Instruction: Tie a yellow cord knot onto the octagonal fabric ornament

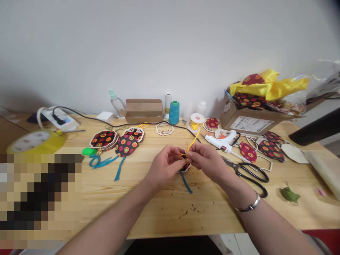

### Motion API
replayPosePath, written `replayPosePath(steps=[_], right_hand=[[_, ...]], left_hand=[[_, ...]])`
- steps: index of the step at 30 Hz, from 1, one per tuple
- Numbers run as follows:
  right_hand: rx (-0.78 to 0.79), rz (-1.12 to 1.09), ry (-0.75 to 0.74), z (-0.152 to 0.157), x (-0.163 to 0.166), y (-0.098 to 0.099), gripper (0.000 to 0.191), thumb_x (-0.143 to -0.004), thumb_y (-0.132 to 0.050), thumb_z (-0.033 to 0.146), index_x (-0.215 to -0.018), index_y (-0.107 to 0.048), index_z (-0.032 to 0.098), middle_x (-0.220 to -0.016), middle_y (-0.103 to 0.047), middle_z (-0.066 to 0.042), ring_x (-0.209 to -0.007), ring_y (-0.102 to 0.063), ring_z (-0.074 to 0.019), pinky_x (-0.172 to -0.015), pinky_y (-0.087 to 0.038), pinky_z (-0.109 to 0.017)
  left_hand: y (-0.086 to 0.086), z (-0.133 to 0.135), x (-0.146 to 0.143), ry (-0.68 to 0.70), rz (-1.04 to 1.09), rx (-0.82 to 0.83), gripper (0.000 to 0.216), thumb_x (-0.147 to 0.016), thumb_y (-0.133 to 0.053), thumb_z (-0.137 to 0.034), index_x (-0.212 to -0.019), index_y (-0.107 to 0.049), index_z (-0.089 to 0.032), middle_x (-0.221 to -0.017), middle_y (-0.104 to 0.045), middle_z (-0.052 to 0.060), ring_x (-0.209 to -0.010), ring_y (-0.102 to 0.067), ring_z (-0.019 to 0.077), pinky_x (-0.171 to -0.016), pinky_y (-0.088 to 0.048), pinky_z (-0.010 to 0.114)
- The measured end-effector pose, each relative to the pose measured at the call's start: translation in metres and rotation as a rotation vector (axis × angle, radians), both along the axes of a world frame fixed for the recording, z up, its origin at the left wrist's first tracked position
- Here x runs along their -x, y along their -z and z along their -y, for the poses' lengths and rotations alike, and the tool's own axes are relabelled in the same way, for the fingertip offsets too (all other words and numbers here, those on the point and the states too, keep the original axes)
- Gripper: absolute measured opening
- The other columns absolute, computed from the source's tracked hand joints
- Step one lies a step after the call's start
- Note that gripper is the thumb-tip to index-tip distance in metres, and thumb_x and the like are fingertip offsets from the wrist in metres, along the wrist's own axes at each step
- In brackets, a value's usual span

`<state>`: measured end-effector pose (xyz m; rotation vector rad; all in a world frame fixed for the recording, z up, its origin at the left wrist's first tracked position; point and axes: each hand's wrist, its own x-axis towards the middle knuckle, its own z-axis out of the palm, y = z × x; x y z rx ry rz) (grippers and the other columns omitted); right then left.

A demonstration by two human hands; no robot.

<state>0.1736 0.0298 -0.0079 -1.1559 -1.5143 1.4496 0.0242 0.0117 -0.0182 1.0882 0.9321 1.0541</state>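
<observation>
My left hand [164,165] and my right hand [206,159] meet over the middle of the wooden table [170,212]. Both pinch a yellow cord [193,140] that runs up and back toward a small spool of yellow cord [196,122]. Under my fingers sits a small fabric-covered piece [185,167] in dark cloth with red dots, mostly hidden. A teal ribbon [186,181] hangs from it toward me. My right wrist wears a silver bracelet.
Black scissors [249,171] and a white glue gun [224,140] lie right of my hands. Stacks of patterned pieces [117,140] and teal ribbon lie left. A cardboard box [247,118] with yellow cloth stands back right, a teal thread cone [174,112] at the back.
</observation>
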Motion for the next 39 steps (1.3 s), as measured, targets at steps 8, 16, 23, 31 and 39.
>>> replayPosePath(steps=[8,16,23,31,39], right_hand=[[-0.011,0.076,-0.036,-0.0004,-0.0012,-0.0084,0.014,-0.073,-0.053,0.019,-0.060,-0.052,0.015,-0.051,-0.048,0.004,-0.046,-0.041,-0.0062,-0.044,-0.032,-0.019],[-0.109,0.162,-0.050,-0.0005,-0.0010,-0.0048,0.013,-0.073,-0.051,0.015,-0.061,-0.053,0.015,-0.054,-0.051,0.003,-0.051,-0.046,-0.0076,-0.049,-0.036,-0.019],[-0.101,0.179,-0.045,0.0002,-0.0016,-0.0055,0.013,-0.074,-0.052,0.017,-0.061,-0.053,0.015,-0.055,-0.053,0.003,-0.052,-0.049,-0.0086,-0.050,-0.038,-0.019],[-0.091,0.176,-0.041,-0.0029,-0.0029,-0.0035,0.011,-0.072,-0.054,0.019,-0.063,-0.056,0.015,-0.057,-0.055,0.002,-0.054,-0.049,-0.0090,-0.050,-0.037,-0.020],[0.054,0.024,-0.091,-0.0028,-0.0055,-0.0053,0.013,-0.071,-0.058,0.024,-0.065,-0.055,0.013,-0.055,-0.053,0.003,-0.049,-0.045,-0.0062,-0.046,-0.033,-0.019]], left_hand=[[-0.0071,-0.0014,0.0044,0.036,-0.108,0.051,0.017,-0.074,-0.057,-0.022,-0.088,-0.060,-0.014,-0.082,-0.065,0.004,-0.072,-0.060,0.0145,-0.066,-0.046,0.026],[-0.0078,0.0012,0.0010,0.050,-0.085,-0.055,0.032,-0.069,-0.059,-0.015,-0.101,-0.054,-0.015,-0.092,-0.062,0.006,-0.087,-0.058,0.0181,-0.076,-0.046,0.030],[-0.0089,-0.0009,0.0020,0.128,-0.075,0.040,0.022,-0.077,-0.051,-0.021,-0.098,-0.056,-0.016,-0.078,-0.059,0.001,-0.059,-0.050,0.0087,-0.051,-0.038,0.020],[-0.0081,-0.0038,0.0069,0.091,-0.155,0.116,0.016,-0.071,-0.061,-0.030,-0.072,-0.062,-0.014,-0.063,-0.057,-0.001,-0.051,-0.044,0.0067,-0.050,-0.033,0.020],[-0.0033,-0.0059,0.0097,0.151,0.036,0.251,0.014,-0.067,-0.066,-0.026,-0.070,-0.063,-0.013,-0.057,-0.057,-0.002,-0.043,-0.037,0.0024,-0.042,-0.022,0.018]])
